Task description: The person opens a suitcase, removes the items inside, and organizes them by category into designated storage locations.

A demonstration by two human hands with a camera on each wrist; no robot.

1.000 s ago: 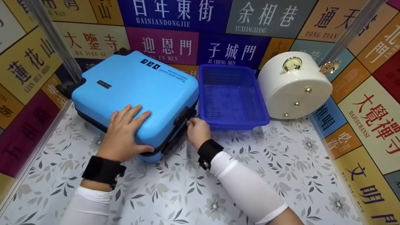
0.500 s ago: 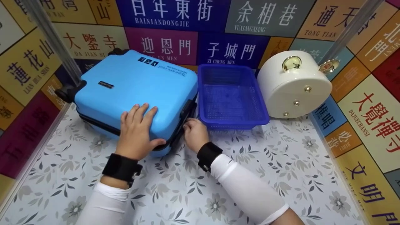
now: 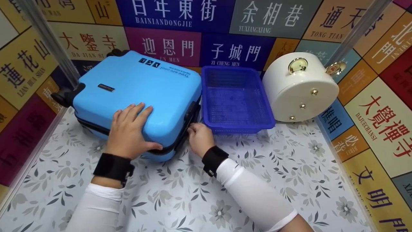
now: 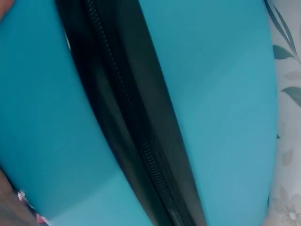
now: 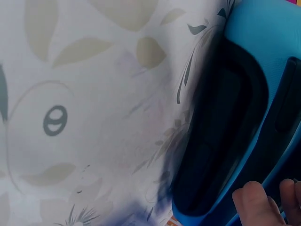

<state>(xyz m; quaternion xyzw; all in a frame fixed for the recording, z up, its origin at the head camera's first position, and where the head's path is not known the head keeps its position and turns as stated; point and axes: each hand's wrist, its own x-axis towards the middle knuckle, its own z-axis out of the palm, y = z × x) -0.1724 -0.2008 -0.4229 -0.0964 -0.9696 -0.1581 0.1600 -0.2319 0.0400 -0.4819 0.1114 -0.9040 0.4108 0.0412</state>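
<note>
A light blue hard-shell suitcase [image 3: 161, 87] lies flat on the left of the surface. My left hand [image 3: 127, 133] rests on its near part with fingers spread, the thumb along the black zipper edge. In the left wrist view, the zipper [image 4: 127, 103] runs shut along the black band. My right hand [image 3: 201, 138] is at the suitcase's right side, by the black side handle. Its thumb and curled fingers [image 5: 256, 202] pinch what seems to be the zipper pull, mostly hidden by the fingertips.
A blue plastic basket [image 3: 206, 106] stands right of the suitcase, close to my right hand. Beyond it sits a white rounded case [image 3: 286, 100] with gold fittings. Printed wall panels [image 3: 251, 51] enclose the back and sides; floral cloth [image 3: 180, 193] covers the surface.
The suitcase has turned slightly, its near corner shifting away from me. My left hand moved right with it, then back left. My right hand slid slightly toward the near corner, still pinching.
</note>
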